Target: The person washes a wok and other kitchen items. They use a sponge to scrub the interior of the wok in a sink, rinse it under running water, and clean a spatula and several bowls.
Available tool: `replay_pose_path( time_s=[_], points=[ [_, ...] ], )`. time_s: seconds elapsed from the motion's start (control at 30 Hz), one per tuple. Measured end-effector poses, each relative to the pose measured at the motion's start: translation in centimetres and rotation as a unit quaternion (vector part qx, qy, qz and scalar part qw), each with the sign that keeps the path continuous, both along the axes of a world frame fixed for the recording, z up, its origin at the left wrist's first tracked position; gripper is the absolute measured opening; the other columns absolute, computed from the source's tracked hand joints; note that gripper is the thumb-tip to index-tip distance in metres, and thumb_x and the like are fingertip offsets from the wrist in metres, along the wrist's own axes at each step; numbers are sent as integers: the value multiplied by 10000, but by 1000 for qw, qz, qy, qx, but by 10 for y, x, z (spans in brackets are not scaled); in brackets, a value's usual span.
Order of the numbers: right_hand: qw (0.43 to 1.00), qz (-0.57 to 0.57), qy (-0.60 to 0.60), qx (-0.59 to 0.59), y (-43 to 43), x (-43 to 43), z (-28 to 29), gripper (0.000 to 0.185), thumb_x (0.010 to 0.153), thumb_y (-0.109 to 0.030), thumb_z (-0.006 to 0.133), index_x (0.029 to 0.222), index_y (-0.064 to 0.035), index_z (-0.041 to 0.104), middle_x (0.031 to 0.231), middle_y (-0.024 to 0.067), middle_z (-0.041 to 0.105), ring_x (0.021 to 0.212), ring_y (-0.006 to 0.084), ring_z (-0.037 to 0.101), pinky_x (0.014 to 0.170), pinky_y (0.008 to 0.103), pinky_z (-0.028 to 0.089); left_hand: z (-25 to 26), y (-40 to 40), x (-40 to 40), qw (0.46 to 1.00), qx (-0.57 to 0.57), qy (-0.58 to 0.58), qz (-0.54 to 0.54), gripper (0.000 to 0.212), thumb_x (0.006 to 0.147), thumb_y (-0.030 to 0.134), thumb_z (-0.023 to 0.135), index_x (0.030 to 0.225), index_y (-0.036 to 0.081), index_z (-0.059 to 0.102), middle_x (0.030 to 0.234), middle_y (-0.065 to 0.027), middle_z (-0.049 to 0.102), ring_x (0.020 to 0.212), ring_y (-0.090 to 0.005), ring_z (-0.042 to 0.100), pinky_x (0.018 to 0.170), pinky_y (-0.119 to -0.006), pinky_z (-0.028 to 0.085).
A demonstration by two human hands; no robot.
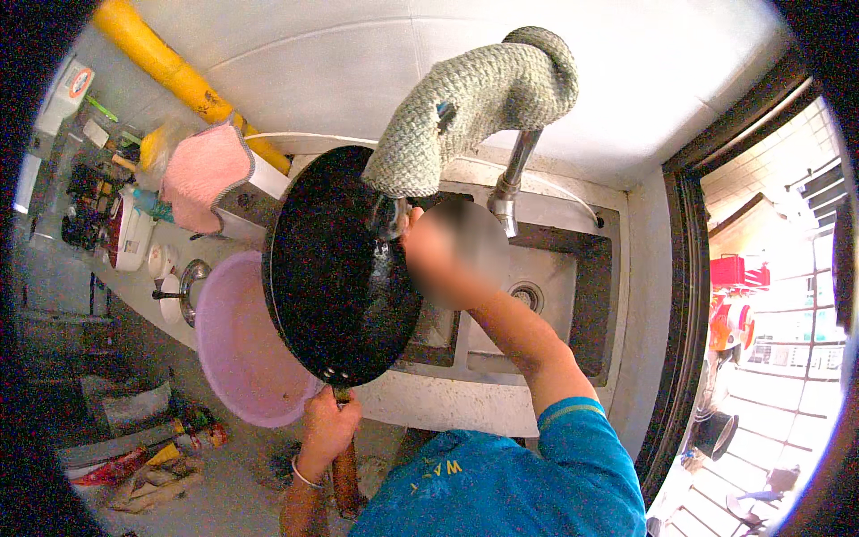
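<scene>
My left hand point(331, 419) is closed around the handle of a large black frying pan point(329, 268), tilted over the left part of a steel double sink point(607, 302). Its dark inside faces the camera. Above the pan hangs the metal spout point(389, 218) of a tap wrapped in a grey-green knitted cover point(476, 101). My right hand point(449, 258) is by the spout and the pan's right side. A round blur covers most of this hand, so what it holds is unclear. A pink-purple plastic basin point(235, 342) stands left of the pan, partly hidden by it.
A pink cloth point(208, 174) lies over a box-like thing left of the tap. Bowls point(162, 260) and a metal lid point(194, 288) are on the counter beyond the basin. A yellow pipe point(168, 67) runs along the wall. At the right is a dark-framed window point(678, 268).
</scene>
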State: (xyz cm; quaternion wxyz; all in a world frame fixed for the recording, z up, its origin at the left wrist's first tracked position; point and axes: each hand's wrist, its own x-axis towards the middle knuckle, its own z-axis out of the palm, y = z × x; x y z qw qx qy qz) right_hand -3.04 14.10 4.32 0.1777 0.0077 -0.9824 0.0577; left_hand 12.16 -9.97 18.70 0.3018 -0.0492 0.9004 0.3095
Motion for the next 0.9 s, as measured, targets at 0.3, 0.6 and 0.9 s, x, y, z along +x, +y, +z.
replay_pose_path(
  time_s=[0.3,0.6,0.9],
  points=[
    [931,-18,-166,-325,55,62,-47,155,781,-147,555,853,-28,488,836,201,568,745,382,584,620,450,457,-9,-9,-2,992,-51,113,-36,170,755,132,558,839,-15,548,658,-184,598,551,-296,604,519,-392,459],
    [913,11,-88,-399,92,51,-42,245,774,-217,616,679,8,592,595,192,557,529,343,552,512,409,438,11,-3,-7,992,-9,122,31,172,748,113,570,833,-34,542,632,-132,610,493,-232,605,485,-347,479],
    [881,-38,-162,-443,86,29,-12,344,775,-357,615,707,-22,644,658,190,602,604,353,594,574,432,467,1,-24,5,981,-30,190,-7,164,748,110,559,819,-37,548,633,-166,599,586,-301,604,547,-393,462]
  ],
)
